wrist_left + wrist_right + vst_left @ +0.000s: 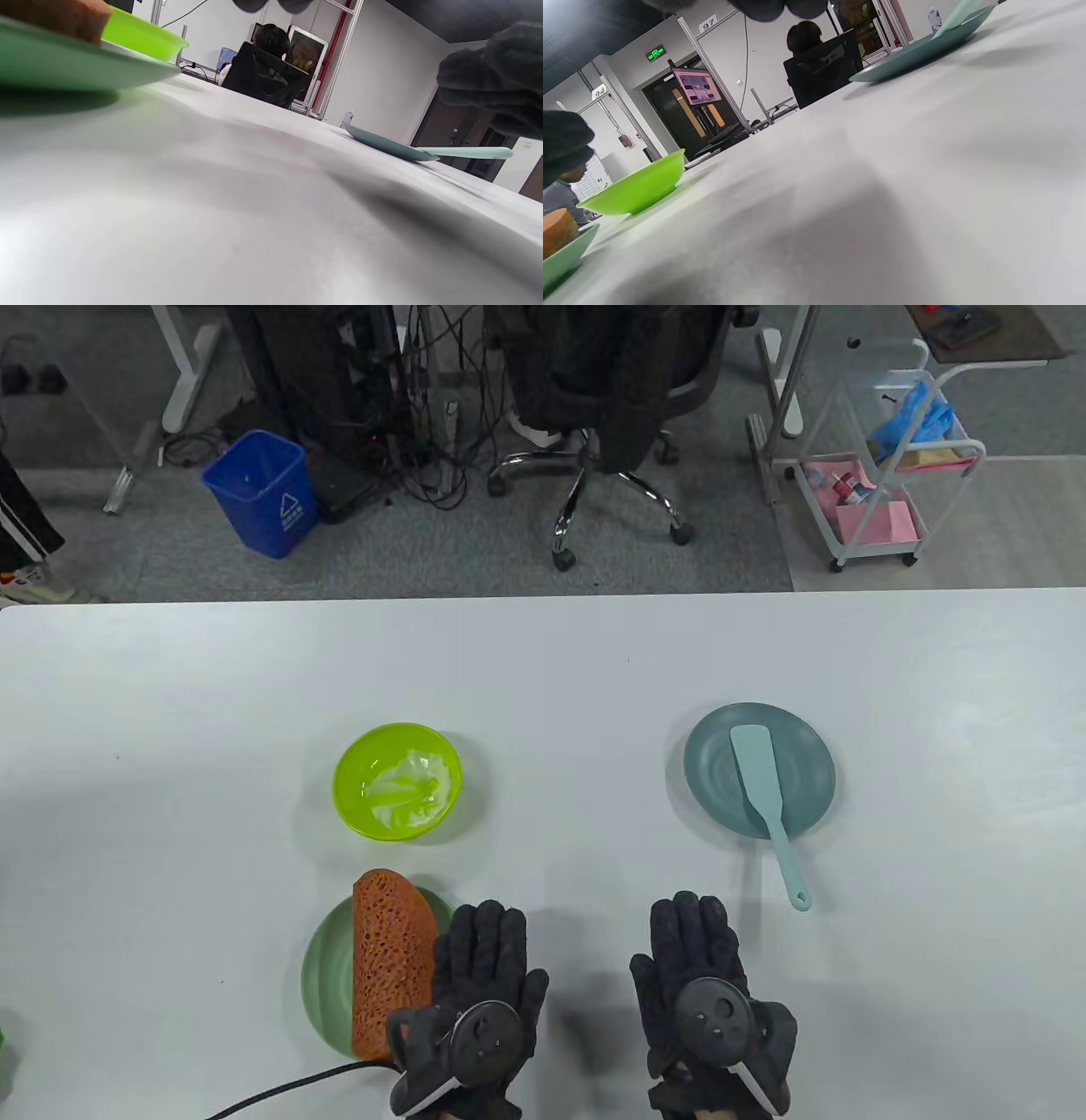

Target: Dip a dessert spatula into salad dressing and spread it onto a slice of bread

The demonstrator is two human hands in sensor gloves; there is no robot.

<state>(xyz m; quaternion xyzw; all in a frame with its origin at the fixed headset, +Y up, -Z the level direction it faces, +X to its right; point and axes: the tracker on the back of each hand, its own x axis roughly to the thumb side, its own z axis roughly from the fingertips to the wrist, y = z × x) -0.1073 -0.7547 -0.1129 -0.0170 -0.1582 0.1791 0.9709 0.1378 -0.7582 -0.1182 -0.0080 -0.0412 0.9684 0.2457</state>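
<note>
Still life — porous bread slice (389,963), smooth spatula (764,804).

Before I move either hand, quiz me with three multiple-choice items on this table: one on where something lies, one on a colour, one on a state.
1. Where does the spatula lie?
A. In the green bowl
B. Blade on the blue-grey plate, handle out over the rim toward the hands
C. On the bread slice

2. What colour is the bowl holding the salad dressing?
A. Lime green
B. Red
C. Black

3. What is the right hand doing?
A. Gripping the spatula handle
B. Pressing on the bread slice
C. Resting flat on the table, holding nothing

Answers:
1 B: the table view shows the blade on the blue-grey plate and the handle end on the table.
2 A: the bowl is bright lime green, with pale dressing inside.
3 C: its fingers lie spread, apart from the spatula; the bread slice sits on the green plate beside the left hand.
</note>
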